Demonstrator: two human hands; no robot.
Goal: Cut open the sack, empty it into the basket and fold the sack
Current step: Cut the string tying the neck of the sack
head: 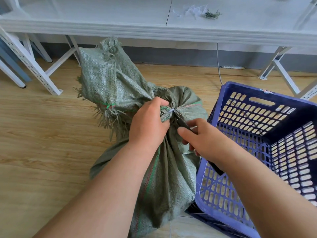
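A green woven sack stands on the wooden floor, its neck bunched and bound by a white tie. My left hand grips the bunched neck just left of the tie. My right hand holds a dark-handled cutting tool whose tip points at the tie; its blade is hidden against the fabric. A purple perforated plastic basket stands right beside the sack. A second green sack with frayed edges stands behind.
A white table on white metal legs spans the back, with a tuft of cut white and green fibres on top. A grey cable hangs down behind the basket. Bare wooden floor lies to the left.
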